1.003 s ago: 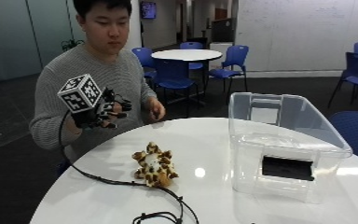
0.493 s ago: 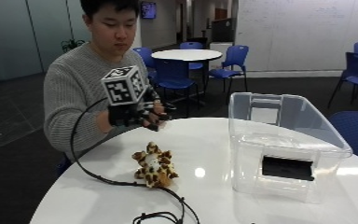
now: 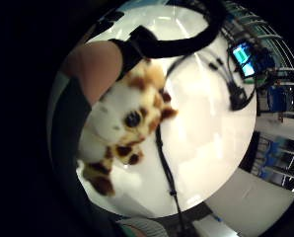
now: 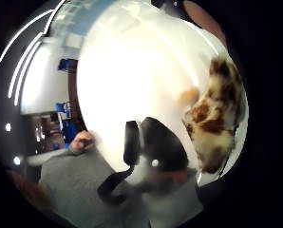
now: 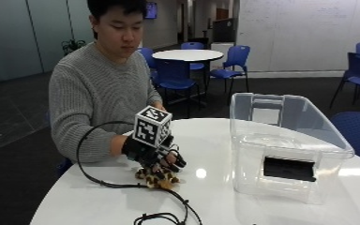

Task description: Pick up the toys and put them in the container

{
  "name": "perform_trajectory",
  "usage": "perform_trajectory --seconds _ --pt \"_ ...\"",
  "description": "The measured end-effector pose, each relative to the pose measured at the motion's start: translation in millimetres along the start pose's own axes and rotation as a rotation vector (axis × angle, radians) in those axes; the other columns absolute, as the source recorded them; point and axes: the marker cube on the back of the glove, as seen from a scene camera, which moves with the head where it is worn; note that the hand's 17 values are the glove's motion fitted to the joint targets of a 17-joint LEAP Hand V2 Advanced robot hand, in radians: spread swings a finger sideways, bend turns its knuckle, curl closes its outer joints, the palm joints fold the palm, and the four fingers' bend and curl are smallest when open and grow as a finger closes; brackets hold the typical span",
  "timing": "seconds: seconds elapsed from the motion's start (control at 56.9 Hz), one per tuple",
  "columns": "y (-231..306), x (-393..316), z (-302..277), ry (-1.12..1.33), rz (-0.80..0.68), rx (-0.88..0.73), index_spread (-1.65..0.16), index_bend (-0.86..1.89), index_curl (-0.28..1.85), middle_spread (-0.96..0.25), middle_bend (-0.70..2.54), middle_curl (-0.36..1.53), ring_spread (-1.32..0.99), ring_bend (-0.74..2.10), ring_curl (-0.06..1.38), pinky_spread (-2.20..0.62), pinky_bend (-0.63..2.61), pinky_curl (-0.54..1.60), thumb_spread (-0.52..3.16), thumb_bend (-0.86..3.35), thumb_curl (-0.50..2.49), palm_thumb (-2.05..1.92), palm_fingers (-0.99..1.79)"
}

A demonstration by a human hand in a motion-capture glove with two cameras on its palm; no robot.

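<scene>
One toy giraffe [image 5: 157, 177] lies on the bench [image 5: 217, 140], left of the clear container [image 5: 286, 150]; the gloved right hand [image 5: 158, 157] sits on top, fingers curling round it; a partial hold could drop it short of the container.

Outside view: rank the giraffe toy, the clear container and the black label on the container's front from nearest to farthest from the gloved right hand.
1. Giraffe toy: directly under the gloved right hand, on the white table.
2. Clear container: across the table from the hand; its near wall is the closest part.
3. Black label: on the container's front wall, beyond that near corner.
</scene>
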Motion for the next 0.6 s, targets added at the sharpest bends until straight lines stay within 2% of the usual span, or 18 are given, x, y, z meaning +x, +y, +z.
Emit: perform_trajectory --seconds 0.088,0.281,0.422,0.598 --pt "3 -4 16 0.147 0.048 0.001 -0.41 0.26 0.39 -0.17 0.15 0.24 -0.14 0.22 0.24 0.05 0.84 0.36 1.36 0.0 0.19 0.04 -0.03" --pt "6 9 17 0.05 0.103 0.011 -0.44 0.41 0.45 -0.16 0.15 0.23 -0.09 0.13 0.2 0.06 0.97 0.38 1.36 0.01 0.25 0.12 -0.01" --pt "5 10 17 0.089 0.126 0.055 -0.44 0.52 0.49 -0.18 0.17 0.24 -0.07 0.16 0.18 0.05 1.02 0.39 1.42 0.05 0.3 0.21 0.05" --pt "0 17 15 0.123 0.114 0.271 -0.41 0.51 0.52 -0.25 0.56 0.38 -0.24 0.38 0.23 -0.06 0.86 0.32 1.4 0.13 0.41 0.42 0.61"
